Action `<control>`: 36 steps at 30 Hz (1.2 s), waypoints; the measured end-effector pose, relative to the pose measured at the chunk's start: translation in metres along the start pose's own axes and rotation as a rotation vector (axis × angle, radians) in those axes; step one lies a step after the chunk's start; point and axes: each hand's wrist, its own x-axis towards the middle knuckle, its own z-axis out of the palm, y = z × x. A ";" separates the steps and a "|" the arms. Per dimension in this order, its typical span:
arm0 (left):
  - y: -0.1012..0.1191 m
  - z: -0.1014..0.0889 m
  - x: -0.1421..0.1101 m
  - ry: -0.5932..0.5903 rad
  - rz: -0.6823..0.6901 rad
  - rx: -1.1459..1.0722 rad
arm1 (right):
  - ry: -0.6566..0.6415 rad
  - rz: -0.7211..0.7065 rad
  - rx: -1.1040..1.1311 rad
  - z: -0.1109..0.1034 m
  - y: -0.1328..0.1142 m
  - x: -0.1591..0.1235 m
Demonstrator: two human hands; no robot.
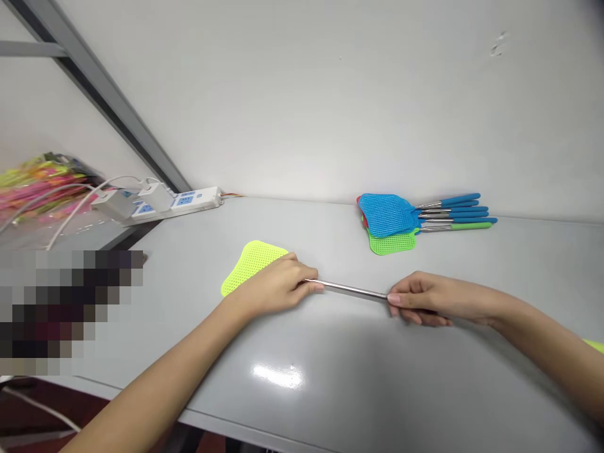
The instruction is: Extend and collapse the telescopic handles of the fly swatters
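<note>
A fly swatter (255,261) with a yellow mesh head and a thin metal rod lies across the middle of the grey table. My left hand (279,284) is closed around the rod just beside the head and covers part of the mesh. Farther right, my right hand (425,299) pinches the rod's other end between thumb and fingers. Bare metal shows between both hands. Whatever part of the swatter lies inside the right hand is hidden.
Blue fly swatters (384,214) are stacked near the wall, with a green one (391,244) underneath and a bit of red showing. A white power strip (198,200) with plugs stands at the back left. Colourful bagged items (42,189) lie beyond it. A yellow edge (595,345) shows far right.
</note>
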 end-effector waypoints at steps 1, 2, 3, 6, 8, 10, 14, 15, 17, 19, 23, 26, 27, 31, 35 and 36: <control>-0.003 0.001 -0.001 0.002 -0.012 0.019 | 0.008 -0.005 0.002 -0.002 0.001 0.000; -0.003 0.002 -0.001 0.001 -0.018 0.040 | 0.015 -0.011 0.006 -0.004 0.002 0.001; -0.002 0.004 -0.001 -0.001 -0.018 0.065 | 0.020 -0.011 0.013 -0.004 0.002 0.001; 0.007 0.011 0.000 0.011 -0.004 0.164 | 0.017 0.018 0.049 -0.003 0.005 0.000; 0.015 0.015 0.000 0.024 0.006 0.226 | -0.007 0.041 0.097 -0.002 0.007 -0.002; 0.020 0.017 0.000 0.031 0.017 0.269 | -0.040 0.060 0.157 -0.001 0.010 -0.004; 0.025 0.020 -0.002 0.048 0.038 0.311 | -0.097 0.116 0.226 0.000 0.012 -0.005; 0.025 0.020 -0.002 0.056 0.043 0.316 | -0.107 0.136 0.238 0.000 0.012 -0.005; 0.027 0.020 -0.002 0.068 0.053 0.322 | -0.127 0.179 0.266 0.000 0.011 -0.004; 0.029 0.020 -0.002 0.067 0.058 0.325 | -0.153 0.217 0.290 0.001 0.011 -0.004; 0.033 0.023 -0.002 0.076 0.064 0.339 | -0.203 0.278 0.314 0.002 0.009 -0.003; 0.035 0.028 -0.002 0.090 0.078 0.339 | -0.222 0.305 0.311 0.002 0.008 -0.002; 0.035 0.029 -0.003 0.092 0.082 0.338 | -0.223 0.303 0.305 0.002 0.007 -0.002; 0.037 0.033 -0.004 0.103 0.097 0.351 | -0.202 0.273 0.267 0.005 0.005 -0.001; 0.039 0.033 -0.004 0.114 0.100 0.310 | -0.153 0.242 0.215 0.010 0.005 -0.002; 0.039 0.032 -0.004 0.109 0.100 0.299 | -0.135 0.237 0.199 0.011 0.005 -0.002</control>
